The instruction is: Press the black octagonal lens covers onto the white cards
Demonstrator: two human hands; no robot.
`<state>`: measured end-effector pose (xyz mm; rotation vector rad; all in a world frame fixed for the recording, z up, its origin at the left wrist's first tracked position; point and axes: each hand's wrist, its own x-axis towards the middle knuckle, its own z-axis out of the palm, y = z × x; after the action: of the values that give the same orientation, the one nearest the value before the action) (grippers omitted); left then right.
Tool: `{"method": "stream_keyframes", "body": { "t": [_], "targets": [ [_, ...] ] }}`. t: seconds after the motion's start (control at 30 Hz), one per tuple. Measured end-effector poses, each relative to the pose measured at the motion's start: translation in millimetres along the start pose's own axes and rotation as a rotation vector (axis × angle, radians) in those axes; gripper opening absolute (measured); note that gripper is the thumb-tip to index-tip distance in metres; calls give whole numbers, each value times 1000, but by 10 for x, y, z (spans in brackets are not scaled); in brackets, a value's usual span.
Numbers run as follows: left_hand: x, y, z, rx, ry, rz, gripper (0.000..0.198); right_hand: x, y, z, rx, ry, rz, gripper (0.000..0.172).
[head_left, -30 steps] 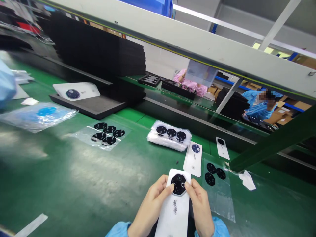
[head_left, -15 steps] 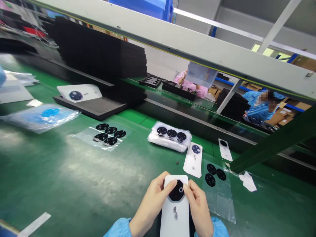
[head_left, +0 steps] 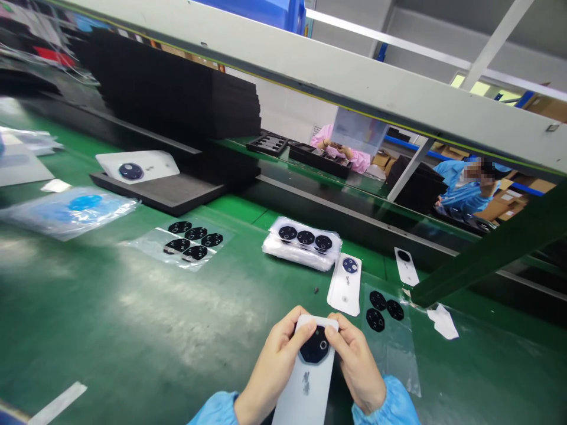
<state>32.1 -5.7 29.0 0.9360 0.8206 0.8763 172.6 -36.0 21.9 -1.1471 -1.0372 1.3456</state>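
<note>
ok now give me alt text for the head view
A person's left hand and right hand hold a white panel near its black octagonal plate, over a green table. Beyond lie a stack of clear bags and a second white panel.

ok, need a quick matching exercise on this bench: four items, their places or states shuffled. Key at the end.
1. White rectangular panel with a black octagon
2. Flat black rectangular slab
3. Ragged white scrap
4. Clear plastic bag with blue showing

A. Near the foot of the slanting green post
B. Reaches the picture's left edge
C. Held by left hand and right hand
D. Supports a white panel with a dark-blue octagon

Pairs: 1-C, 2-D, 3-A, 4-B
</note>
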Motion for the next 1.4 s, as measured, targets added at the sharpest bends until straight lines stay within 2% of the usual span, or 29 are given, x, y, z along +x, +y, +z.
{"method": "stream_keyframes", "body": {
  "t": [0.13,0.23,0.57,0.73,0.9,1.1,1.17,1.27,1.33,1.4],
  "targets": [
    [13,-7,-17,-30,38,32,31,-49,-7,-2,65,-77,-11,20],
    [27,0,-28,-56,50,24,32,-68,-3,18,63,-108,-43,19],
    [32,-14,-33,-39,47,8,34,-46,24,-9,-16,-35,-14,24],
    [20,26,-16,-17,60,16,34,-35,20,50,12,76,5,27],
    [17,24,1,9,34,8,34,13,34,84,12,192,37,36],
    [11,11,18,26,48,-5,37,47,58,117,12,272,49,44],
    [13,25,13,22,68,-1,37,18,58,138,15,267,57,40],
    [30,53,-4,12,101,8,37,-54,53,155,31,172,60,31],
    [37,68,-10,5,108,11,34,-99,48,156,46,116,55,33],
    [29,74,-5,-1,80,6,29,-127,42,152,61,121,63,36]
  ]
}}
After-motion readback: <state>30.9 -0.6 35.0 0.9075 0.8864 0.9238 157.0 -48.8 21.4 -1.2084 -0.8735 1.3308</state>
